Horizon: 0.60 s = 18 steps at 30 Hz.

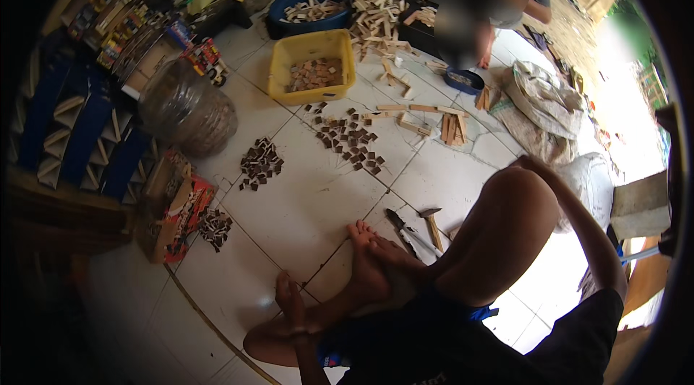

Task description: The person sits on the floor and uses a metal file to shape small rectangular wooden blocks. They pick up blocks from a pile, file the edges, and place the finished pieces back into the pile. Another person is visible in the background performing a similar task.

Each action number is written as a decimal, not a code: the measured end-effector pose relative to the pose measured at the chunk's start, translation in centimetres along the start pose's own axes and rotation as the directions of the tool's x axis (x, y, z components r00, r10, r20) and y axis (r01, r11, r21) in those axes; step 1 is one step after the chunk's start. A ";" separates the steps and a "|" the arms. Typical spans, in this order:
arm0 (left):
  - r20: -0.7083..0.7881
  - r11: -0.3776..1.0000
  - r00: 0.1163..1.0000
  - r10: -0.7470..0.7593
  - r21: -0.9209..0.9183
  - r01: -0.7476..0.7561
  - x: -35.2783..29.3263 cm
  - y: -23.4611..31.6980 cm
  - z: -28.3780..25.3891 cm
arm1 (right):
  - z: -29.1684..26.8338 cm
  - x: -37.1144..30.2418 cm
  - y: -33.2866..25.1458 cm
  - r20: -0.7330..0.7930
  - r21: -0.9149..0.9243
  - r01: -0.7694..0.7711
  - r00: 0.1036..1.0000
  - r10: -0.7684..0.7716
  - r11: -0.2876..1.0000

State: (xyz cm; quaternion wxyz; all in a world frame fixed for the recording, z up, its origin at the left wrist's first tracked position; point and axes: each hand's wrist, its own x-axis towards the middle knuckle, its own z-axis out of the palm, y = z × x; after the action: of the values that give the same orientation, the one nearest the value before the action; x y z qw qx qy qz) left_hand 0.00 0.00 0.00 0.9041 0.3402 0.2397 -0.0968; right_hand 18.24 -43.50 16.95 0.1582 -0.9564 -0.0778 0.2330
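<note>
I sit on a white tiled floor (303, 204) with my legs folded. My left hand (291, 303) rests flat on my shin near my bare foot (366, 255), holding nothing. My right arm reaches over my raised knee (506, 226), and my right hand (528, 164) lies at the top of the knee, its fingers mostly hidden. A hammer (432, 223) and a dark-handled knife (402, 229) lie on the tiles just beyond my foot. Piles of small dark square pieces (351, 140) are spread further out.
A yellow tub (278, 74) and a blue basin (289, 2) hold wooden pieces, with loose wooden sticks (376, 20) beside them. Another person (481, 2) sits at the back. A clear plastic jar (186, 112), a cardboard box (173, 204) and sacks (542, 107) stand around.
</note>
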 end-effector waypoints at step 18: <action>-0.207 -0.044 0.439 0.874 0.867 0.496 1.5 3.9 -17.5 | 21.6 40.2 -32.4 -0.179 -0.593 0.340 0.828 -0.531 0.730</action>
State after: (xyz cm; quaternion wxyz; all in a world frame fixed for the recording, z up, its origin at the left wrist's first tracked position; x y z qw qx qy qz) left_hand -3.82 14.53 -9.96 0.1028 0.8885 0.4279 0.1300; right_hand 41.04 1.55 -7.19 -0.0544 -0.9398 -0.3372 -0.0098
